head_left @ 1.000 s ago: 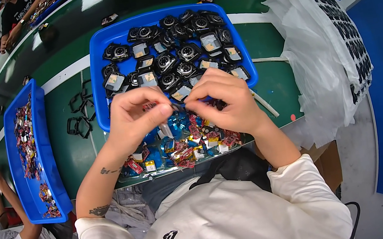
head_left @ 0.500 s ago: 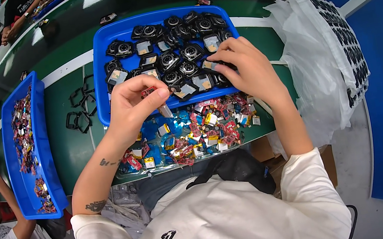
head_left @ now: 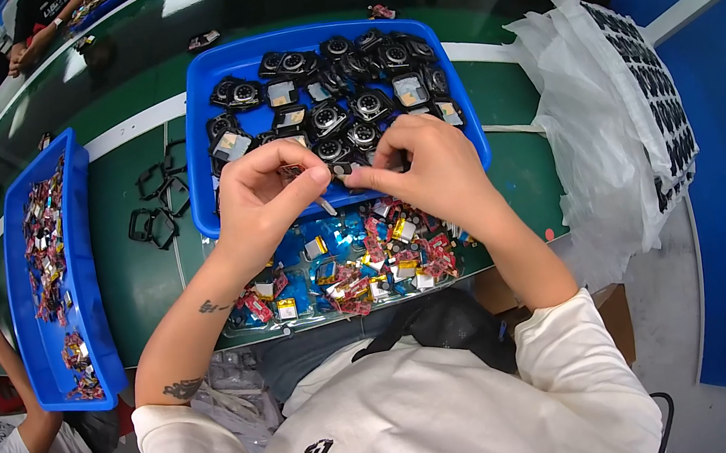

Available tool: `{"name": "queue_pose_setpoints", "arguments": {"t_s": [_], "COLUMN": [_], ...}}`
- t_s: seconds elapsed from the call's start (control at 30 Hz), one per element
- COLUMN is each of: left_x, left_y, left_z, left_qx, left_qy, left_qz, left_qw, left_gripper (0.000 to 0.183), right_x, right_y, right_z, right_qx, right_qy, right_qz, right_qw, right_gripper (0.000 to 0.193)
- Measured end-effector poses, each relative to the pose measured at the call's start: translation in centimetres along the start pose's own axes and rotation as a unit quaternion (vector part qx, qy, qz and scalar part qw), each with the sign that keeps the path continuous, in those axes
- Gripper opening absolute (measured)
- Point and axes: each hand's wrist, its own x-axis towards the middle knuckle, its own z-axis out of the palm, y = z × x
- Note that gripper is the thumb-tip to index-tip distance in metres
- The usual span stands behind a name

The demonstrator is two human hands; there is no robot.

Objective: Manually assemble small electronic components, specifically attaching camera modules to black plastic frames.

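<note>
Over the near edge of a blue tray (head_left: 193,140), my two hands are close together. My left hand (head_left: 267,199) is closed in a pinch on a small red circuit board (head_left: 290,171), mostly covered by the fingers. A pale silver piece (head_left: 327,206) hangs below that thumb. My right hand (head_left: 429,163) has thumb and fingertips pinched together beside it, at a small dark part whose kind I cannot make out. Black watch cases (head_left: 328,118) fill the tray, some showing round backs, others with pale flat batteries.
Red boards and small batteries (head_left: 407,262) lie heaped on the near table edge. Left are black frames (head_left: 152,180) and a long blue tray (head_left: 92,272) of similar parts. White plastic sheeting (head_left: 578,133) and a tray of black parts (head_left: 646,83) stand right. Other people (head_left: 7,363) work nearby.
My right hand has moved left from the watch cases at the tray's right side to meet my left hand. My left hand keeps its pinch, nearly in place.
</note>
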Motion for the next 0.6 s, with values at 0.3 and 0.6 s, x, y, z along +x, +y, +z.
{"name": "queue_pose_setpoints", "arguments": {"t_s": [0.3,0.6], "left_x": [-0.3,0.0], "left_y": [-0.2,0.0], "left_z": [-0.2,0.4], "left_qx": [0.008,0.121], "left_qy": [0.008,0.049], "left_qz": [0.005,0.117], "left_qw": [1.0,0.984], "left_gripper": [0.003,0.003], "right_x": [-0.1,-0.3], "right_y": [-0.3,-0.9], "right_z": [0.3,0.5], "right_qx": [-0.072,0.532], "right_qy": [0.007,-0.006], "right_qz": [0.016,0.081], "right_qw": [0.997,0.843], "right_gripper": [0.042,0.01]}}
